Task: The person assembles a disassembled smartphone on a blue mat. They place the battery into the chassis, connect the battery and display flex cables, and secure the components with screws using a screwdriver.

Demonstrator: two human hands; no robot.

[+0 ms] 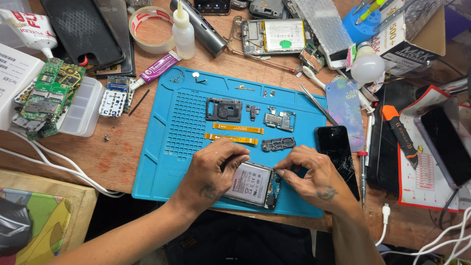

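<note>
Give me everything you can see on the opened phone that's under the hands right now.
The opened phone lies flat, back cover off, at the near edge of the blue work mat, turned slightly askew. A pale grey battery fills most of it, and a strip of blue circuit board shows along its right end. The left hand covers its upper left corner, and the right hand has its fingertips at the upper right corner. The frame is mostly hidden.

Both hands low and close together, left hand curled palm-down, right hand fingertips pinched.
</note>
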